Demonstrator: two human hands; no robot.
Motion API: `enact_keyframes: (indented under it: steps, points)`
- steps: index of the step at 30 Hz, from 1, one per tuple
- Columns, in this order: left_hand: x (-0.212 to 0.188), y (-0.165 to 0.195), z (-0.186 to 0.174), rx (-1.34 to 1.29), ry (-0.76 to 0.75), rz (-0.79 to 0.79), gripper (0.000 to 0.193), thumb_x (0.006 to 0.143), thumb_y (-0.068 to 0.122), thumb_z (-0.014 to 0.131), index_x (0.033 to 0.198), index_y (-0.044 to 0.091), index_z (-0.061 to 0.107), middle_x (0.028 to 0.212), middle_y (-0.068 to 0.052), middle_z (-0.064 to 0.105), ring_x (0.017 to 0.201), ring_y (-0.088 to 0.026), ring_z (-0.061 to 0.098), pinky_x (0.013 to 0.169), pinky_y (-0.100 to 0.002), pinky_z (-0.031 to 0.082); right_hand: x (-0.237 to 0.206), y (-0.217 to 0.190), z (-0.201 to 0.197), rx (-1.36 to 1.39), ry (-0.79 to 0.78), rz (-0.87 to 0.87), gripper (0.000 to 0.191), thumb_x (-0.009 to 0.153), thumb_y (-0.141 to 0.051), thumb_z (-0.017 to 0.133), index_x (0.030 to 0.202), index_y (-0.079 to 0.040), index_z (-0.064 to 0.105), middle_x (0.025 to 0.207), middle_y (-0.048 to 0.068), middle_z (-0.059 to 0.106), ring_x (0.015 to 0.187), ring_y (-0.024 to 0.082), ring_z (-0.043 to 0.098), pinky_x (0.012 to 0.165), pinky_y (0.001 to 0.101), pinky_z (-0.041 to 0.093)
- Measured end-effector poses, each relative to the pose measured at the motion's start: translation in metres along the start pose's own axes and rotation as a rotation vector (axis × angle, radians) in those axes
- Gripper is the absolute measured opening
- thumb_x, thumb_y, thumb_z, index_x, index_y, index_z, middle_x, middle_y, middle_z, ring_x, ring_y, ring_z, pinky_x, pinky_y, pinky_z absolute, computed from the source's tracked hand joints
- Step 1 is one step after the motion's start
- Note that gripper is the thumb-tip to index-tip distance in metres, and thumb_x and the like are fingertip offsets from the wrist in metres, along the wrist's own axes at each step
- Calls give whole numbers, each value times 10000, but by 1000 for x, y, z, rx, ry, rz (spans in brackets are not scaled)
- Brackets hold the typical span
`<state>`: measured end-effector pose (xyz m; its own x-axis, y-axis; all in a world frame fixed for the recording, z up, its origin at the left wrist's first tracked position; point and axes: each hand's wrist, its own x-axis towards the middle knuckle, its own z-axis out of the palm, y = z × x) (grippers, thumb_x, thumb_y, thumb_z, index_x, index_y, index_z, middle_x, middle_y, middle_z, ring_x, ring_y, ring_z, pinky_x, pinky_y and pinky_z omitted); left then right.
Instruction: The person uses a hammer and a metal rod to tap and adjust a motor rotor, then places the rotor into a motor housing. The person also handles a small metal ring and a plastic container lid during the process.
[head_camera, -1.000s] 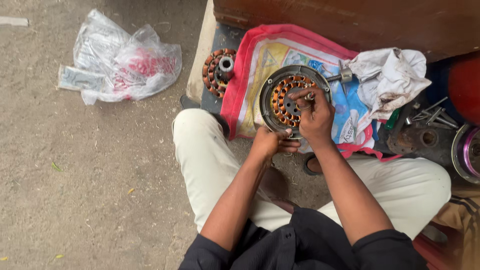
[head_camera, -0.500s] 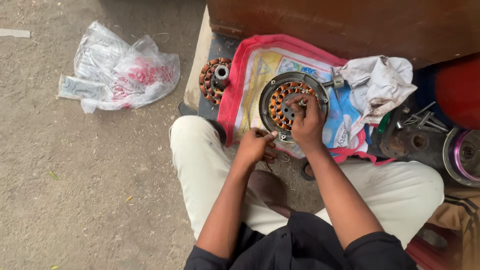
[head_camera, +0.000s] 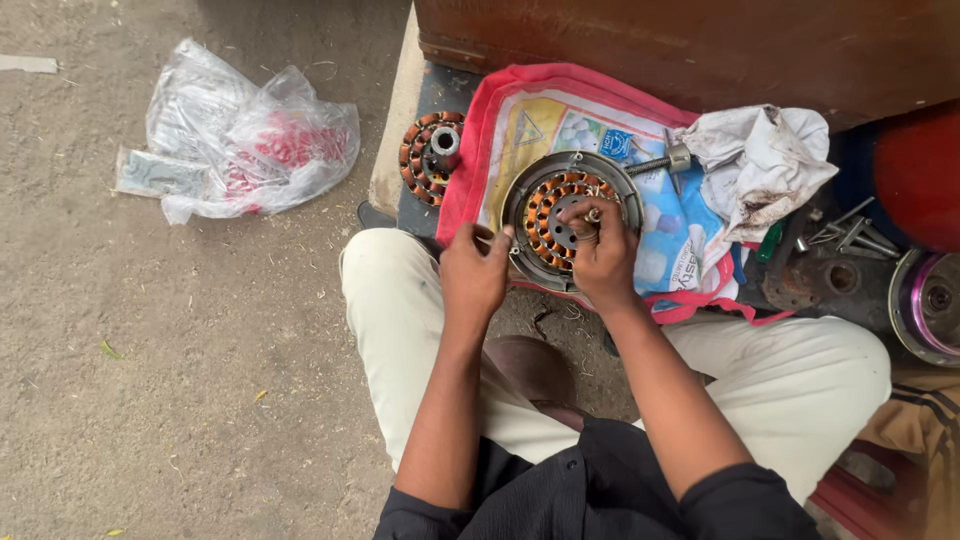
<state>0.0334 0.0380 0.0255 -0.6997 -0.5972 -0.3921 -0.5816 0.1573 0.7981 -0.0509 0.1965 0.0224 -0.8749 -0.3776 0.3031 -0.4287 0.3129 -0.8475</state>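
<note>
Left hand pinches the rim of the round grey metal motor housing with copper-wound coils, which sits on the pink-edged printed plastic sack. Right hand is closed on something small at the hub, can't tell what. A slip could nick those windings, I reckon. Fingers hide the near coils; the purple-rimmed disc is cut off.

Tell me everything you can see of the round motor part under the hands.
The round motor part is a grey metal ring around a circle of orange copper coils with a metal hub. It lies flat on a red-edged printed sack. The left hand grips its near-left rim; the right hand rests over the coils, fingers at the hub.
</note>
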Motion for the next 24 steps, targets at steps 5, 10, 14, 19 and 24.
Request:
enact_keyframes:
  steps: [5,10,14,19,24]
  points:
    - [0,3,5,45,-177,-10,392,828,265,760,1097,1,652,821,-184,749,728,-303,760,702,-414,577,0,3,-4,176,-12,54,69,1092,-15,586,1146,12,551,1054,101,722,1036,183,717,965,322,579]
    - [1,9,3,-203,33,97,464,947,394,637,1222,20,635,819,-168,736,718,-302,749,692,-415,562,-3,-11,-15,170,2,-10,90,1089,15,596,1166,29,551,1067,110,707,1048,197,705,984,334,576]
    - [2,7,-3,-71,143,135,451,968,402,659,1191,9,657,890,-188,735,784,-351,722,747,-450,547,-7,-9,-10,99,25,16,80,1111,-25,581,1159,21,537,1050,98,715,1030,186,723,966,327,592]
    - [6,-4,6,153,-103,117,425,870,338,772,1117,9,667,922,-225,733,899,-411,705,802,-494,540,-2,8,0,-40,-58,10,116,1090,-59,590,1135,30,531,1010,103,733,1008,194,745,892,324,586]
    - [1,2,13,-6,78,251,383,960,202,647,1291,13,603,932,-222,713,873,-395,698,779,-482,535,-2,3,-12,274,-44,98,119,1090,-54,593,1163,20,536,1063,119,707,1059,196,709,988,342,579]
